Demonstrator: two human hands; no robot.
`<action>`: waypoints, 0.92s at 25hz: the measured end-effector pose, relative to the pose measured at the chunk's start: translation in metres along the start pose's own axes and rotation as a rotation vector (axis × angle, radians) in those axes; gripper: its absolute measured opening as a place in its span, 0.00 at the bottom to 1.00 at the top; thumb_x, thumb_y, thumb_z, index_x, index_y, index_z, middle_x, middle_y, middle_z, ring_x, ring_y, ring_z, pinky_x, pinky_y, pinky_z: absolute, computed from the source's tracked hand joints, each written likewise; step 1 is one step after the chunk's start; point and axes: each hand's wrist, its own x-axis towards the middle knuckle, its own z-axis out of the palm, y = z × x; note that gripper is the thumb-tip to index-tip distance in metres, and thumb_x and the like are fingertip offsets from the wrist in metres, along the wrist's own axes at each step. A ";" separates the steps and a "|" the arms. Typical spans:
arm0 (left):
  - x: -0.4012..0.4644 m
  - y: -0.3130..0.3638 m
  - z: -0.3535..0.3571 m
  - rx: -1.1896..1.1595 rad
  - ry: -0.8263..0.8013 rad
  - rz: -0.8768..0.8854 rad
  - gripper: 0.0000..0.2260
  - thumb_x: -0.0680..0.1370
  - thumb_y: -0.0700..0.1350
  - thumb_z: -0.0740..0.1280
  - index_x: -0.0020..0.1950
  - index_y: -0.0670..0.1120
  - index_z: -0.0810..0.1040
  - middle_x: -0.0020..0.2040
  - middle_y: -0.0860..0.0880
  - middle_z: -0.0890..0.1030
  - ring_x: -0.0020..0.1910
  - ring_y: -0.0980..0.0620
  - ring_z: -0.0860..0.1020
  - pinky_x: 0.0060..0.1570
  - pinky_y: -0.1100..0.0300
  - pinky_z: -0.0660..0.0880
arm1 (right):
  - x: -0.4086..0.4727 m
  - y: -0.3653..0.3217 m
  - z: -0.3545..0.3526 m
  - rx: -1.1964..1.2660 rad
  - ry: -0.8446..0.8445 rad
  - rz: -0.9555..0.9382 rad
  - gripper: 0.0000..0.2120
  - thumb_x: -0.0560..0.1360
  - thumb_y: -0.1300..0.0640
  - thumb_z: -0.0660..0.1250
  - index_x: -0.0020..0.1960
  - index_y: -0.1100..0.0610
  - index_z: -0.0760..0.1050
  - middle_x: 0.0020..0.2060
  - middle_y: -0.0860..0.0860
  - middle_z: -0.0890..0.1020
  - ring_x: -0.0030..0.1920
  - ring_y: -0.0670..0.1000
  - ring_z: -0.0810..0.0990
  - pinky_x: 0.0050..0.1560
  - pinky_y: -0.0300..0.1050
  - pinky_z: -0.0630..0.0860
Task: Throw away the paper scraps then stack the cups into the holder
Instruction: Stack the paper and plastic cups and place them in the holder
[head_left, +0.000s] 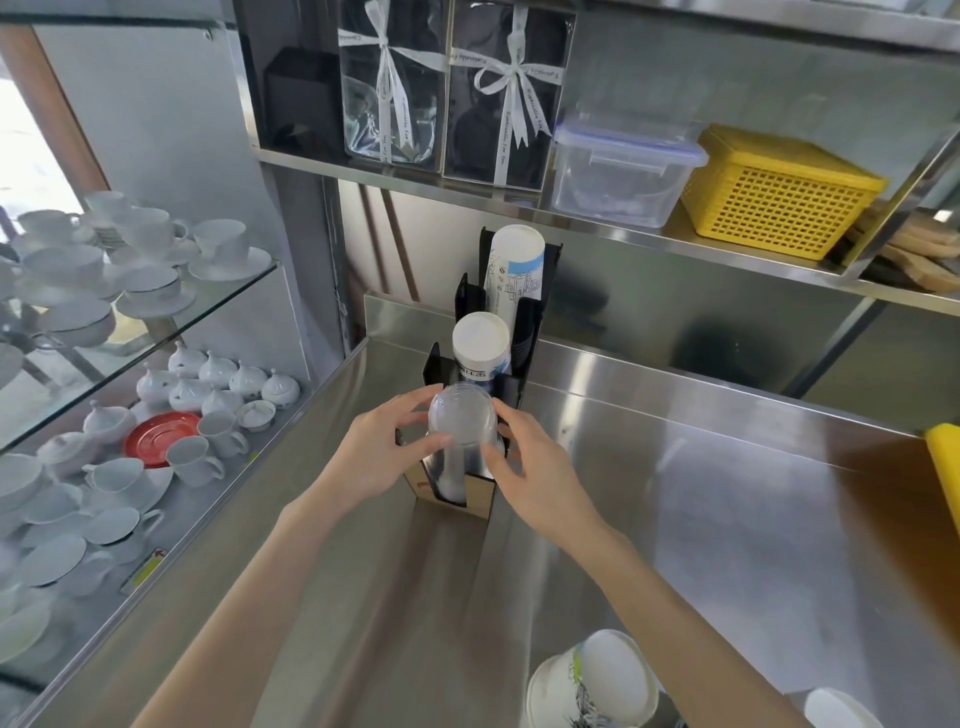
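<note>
I have the clear plastic cup upside down, pinched between my left hand and right hand, directly over the black cup holder's front slot; its axis runs vertical, so down it goes.

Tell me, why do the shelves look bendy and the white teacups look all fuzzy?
In the head view, the wide-angle lens bows the steel shelf near the edges; the teacups at the left edge are smeared soft, while both hands, left hand and right hand, on the clear cup stay fairly sharp; glare streaks the counter.
</note>
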 end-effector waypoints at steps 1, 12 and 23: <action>0.000 0.001 0.000 0.007 -0.004 0.003 0.23 0.72 0.45 0.69 0.66 0.52 0.68 0.61 0.50 0.77 0.55 0.61 0.70 0.39 0.85 0.63 | -0.001 -0.001 -0.001 -0.007 -0.008 0.003 0.23 0.77 0.56 0.59 0.70 0.50 0.59 0.68 0.48 0.68 0.66 0.48 0.69 0.61 0.35 0.63; -0.048 0.032 0.027 0.133 0.110 0.110 0.26 0.73 0.47 0.67 0.70 0.48 0.63 0.73 0.49 0.63 0.72 0.52 0.61 0.73 0.51 0.56 | -0.059 -0.005 -0.034 -0.019 0.008 0.060 0.28 0.76 0.51 0.60 0.72 0.49 0.52 0.73 0.45 0.60 0.68 0.40 0.63 0.62 0.29 0.54; -0.125 0.036 0.091 -0.040 -0.082 0.069 0.31 0.70 0.48 0.70 0.70 0.50 0.61 0.64 0.61 0.63 0.63 0.65 0.62 0.52 0.89 0.50 | -0.161 0.034 -0.047 0.067 0.002 0.203 0.34 0.72 0.50 0.66 0.72 0.47 0.52 0.73 0.44 0.59 0.65 0.35 0.55 0.63 0.32 0.52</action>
